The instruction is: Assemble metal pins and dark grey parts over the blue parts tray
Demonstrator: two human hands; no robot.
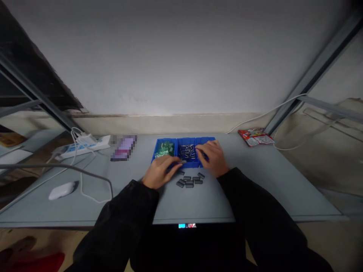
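My left hand (161, 170) is closed, pinching a small grey piece (182, 162) at the front edge of the blue bins (190, 164). My right hand (213, 156) hovers over the right-hand bin with its fingertips pinched together; what they hold, if anything, is too small to make out. Green pieces (165, 148) fill the left bin, and shiny metal pins (187, 152) lie loose in the middle one. Several small dark grey blocks (189, 182) are scattered on the table just in front of the bins.
On the grey table (195, 206) a power strip (85, 147) with cables, a blurred phone (124, 148) and a white case (61, 190) lie to the left. A red packet (255, 137) sits at the back right. Metal frame posts rise on both sides.
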